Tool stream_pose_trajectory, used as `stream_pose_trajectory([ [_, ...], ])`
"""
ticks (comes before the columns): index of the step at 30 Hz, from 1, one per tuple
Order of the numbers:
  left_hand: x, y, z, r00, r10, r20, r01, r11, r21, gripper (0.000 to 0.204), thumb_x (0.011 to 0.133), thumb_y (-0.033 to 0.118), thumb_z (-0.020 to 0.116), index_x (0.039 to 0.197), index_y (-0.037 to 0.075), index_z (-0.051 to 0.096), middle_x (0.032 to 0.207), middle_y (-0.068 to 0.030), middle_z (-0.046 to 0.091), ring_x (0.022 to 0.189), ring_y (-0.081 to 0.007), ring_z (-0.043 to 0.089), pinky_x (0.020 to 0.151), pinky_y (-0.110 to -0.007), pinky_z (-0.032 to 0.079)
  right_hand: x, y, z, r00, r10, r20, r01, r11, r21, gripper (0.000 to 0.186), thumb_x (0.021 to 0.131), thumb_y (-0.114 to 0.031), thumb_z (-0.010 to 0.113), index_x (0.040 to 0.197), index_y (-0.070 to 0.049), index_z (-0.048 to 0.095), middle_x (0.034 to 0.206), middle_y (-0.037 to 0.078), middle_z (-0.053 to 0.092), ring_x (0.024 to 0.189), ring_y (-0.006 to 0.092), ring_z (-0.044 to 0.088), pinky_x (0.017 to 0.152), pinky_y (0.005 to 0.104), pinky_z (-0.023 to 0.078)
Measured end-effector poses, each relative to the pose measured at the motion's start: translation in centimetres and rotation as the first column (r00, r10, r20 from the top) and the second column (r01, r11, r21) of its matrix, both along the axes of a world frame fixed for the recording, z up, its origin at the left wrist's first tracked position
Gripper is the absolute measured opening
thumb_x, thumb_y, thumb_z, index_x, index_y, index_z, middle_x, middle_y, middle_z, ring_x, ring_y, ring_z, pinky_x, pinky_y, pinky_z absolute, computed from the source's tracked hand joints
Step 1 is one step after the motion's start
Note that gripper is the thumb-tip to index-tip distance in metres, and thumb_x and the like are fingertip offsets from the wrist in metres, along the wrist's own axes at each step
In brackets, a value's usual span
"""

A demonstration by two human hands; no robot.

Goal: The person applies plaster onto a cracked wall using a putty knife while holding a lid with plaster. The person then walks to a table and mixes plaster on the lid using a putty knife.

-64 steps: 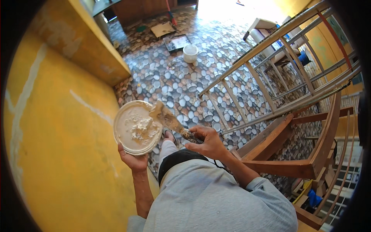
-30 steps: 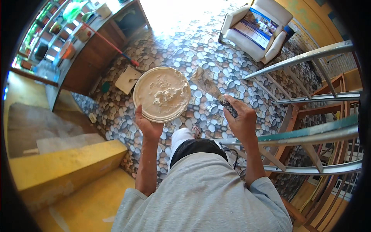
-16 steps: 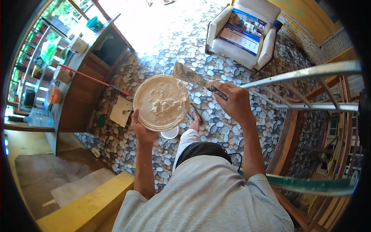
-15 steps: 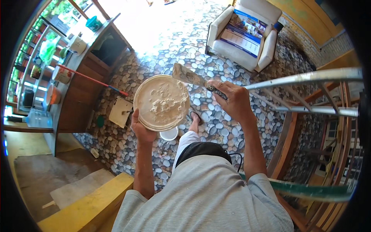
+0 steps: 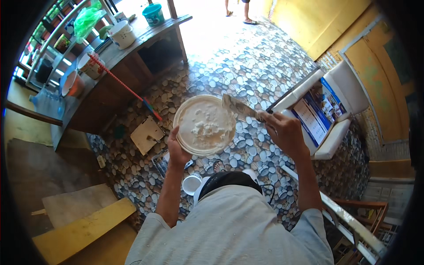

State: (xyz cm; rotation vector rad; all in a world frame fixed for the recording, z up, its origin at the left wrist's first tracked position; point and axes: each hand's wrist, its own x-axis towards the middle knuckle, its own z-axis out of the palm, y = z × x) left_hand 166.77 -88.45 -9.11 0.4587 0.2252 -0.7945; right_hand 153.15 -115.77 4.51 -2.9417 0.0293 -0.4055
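Note:
My left hand (image 5: 178, 152) grips the near left edge of a round, pale bucket lid (image 5: 182, 139) held level above the floor. Lumpy, off-white putty (image 5: 206, 126) is spread over it, heaped toward its middle and right. In my right hand (image 5: 286, 136) is a putty knife (image 5: 240, 107), my fingers wrapped round its handle. Its smeared blade points left, with the tip at the lid's upper right edge; whether it touches the putty I cannot tell.
A wooden counter (image 5: 152, 37) with buckets stands at left. The armchair (image 5: 349, 95) is on the right, a metal ladder (image 5: 349, 221) at lower right. A white bucket (image 5: 191, 183) and a pale board (image 5: 143, 134) are on the pebble-patterned floor. Another person's legs (image 5: 246, 11) show far ahead.
My view has turned, so the armchair and ladder sit lower and the armchair farther right. Lid and putty knife stay in my hands, the blade still beside the lid's upper right edge.

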Motion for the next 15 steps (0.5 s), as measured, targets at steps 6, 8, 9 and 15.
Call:
stream_pose_trajectory([
  [6, 11.2, -3.4, -1.8, 0.994, 0.106, 0.019, -0.106, 0.994, 0.031, 0.052, 0.094, 0.032, 0.04, 0.134, -0.001, 0.043, 0.13, -0.0193, 0.054, 0.118, -0.0332, 0.053, 0.105, -0.048, 0.039, 13.5, -5.5, -1.1, 0.989, 0.138, -0.06, -0.139, 0.99, -0.005, 0.038, 0.08, -0.013, 0.069, 0.118, -0.016, 0.064, 0.077, 0.005, 0.063, 0.061, 0.0212, 0.063, 0.054, 0.0346, 0.05],
  [8, 14.8, -4.0, -3.0, 0.986, 0.164, 0.036, -0.166, 0.984, 0.068, 0.052, 0.093, 0.031, 0.041, 0.134, -0.001, 0.043, 0.13, -0.0192, 0.054, 0.118, -0.0331, 0.053, 0.105, -0.048, 0.039, 18.1, -6.9, -2.0, 0.981, 0.177, -0.075, -0.176, 0.984, 0.02, 0.037, 0.081, -0.013, 0.069, 0.117, -0.016, 0.064, 0.077, 0.005, 0.063, 0.061, 0.0214, 0.063, 0.054, 0.0351, 0.05],
  [9, 16.6, -4.2, -3.5, 0.977, 0.203, 0.057, -0.208, 0.973, 0.096, 0.051, 0.093, 0.03, 0.042, 0.134, -0.001, 0.044, 0.129, -0.0191, 0.054, 0.118, -0.0331, 0.053, 0.105, -0.047, 0.04, 20.5, -7.6, -2.5, 0.976, 0.198, -0.088, -0.195, 0.98, 0.037, 0.037, 0.081, -0.014, 0.069, 0.117, -0.016, 0.065, 0.077, 0.005, 0.063, 0.062, 0.0216, 0.063, 0.054, 0.0355, 0.05],
  [15, 27.7, -5.8, -6.1, 0.939, 0.342, 0.044, -0.345, 0.935, 0.087, 0.054, 0.091, 0.03, 0.044, 0.134, -0.002, 0.043, 0.131, -0.0205, 0.052, 0.119, -0.0354, 0.052, 0.105, -0.05, 0.039, 36.6, -11.3, -5.4, 0.922, 0.387, -0.006, -0.385, 0.918, 0.094, 0.03, 0.085, -0.009, 0.061, 0.114, -0.017, 0.064, 0.072, 0.006, 0.061, 0.059, 0.023, 0.063, 0.05, 0.0361, 0.049],
])
